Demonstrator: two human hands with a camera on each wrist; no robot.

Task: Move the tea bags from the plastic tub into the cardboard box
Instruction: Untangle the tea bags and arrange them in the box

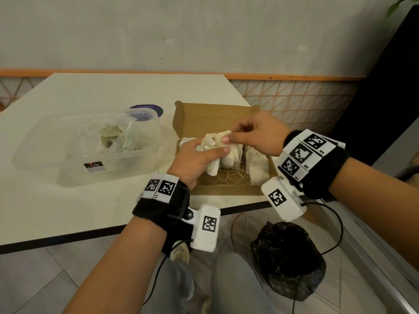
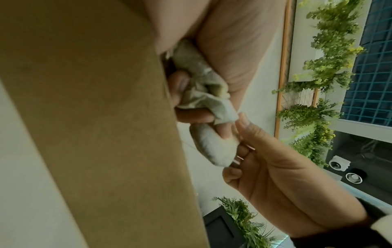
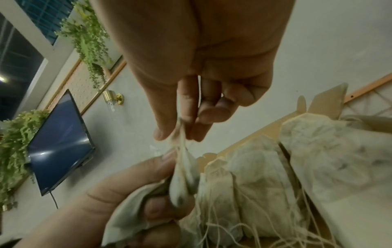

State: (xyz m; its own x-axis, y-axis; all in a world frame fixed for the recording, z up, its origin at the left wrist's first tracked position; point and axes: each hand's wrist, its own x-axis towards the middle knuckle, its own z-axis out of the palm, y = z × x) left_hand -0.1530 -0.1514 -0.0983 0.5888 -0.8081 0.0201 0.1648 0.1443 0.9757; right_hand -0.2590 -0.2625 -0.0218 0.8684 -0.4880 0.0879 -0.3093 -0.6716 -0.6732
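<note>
Holding a crumpled clutch of tea bags [image 1: 209, 143] over the open cardboard box [image 1: 199, 114], the left hand [image 1: 195, 159] has its fingers curled round them, while the right hand [image 1: 254, 134] pinches the top edge of a single tea bag [image 3: 182, 181] between thumb and fingertips, drawing it out of that clutch. More bags stand packed on edge in the box [image 3: 250, 184], their strings [image 1: 231, 175] tangled loosely on its floor. The plastic tub [image 1: 74, 164] sits just beside the box on the white table [image 1: 68, 91], with a clear bag of further tea bags [image 1: 111, 132] inside.

These bags look feather-light, soft and easily torn: thin paper that crushes in a fist. Pinching the sealed top edge seems the safest hold, and lifting slowly should help, since a snagged string could probably drag neighbouring bags out of their row.
</note>
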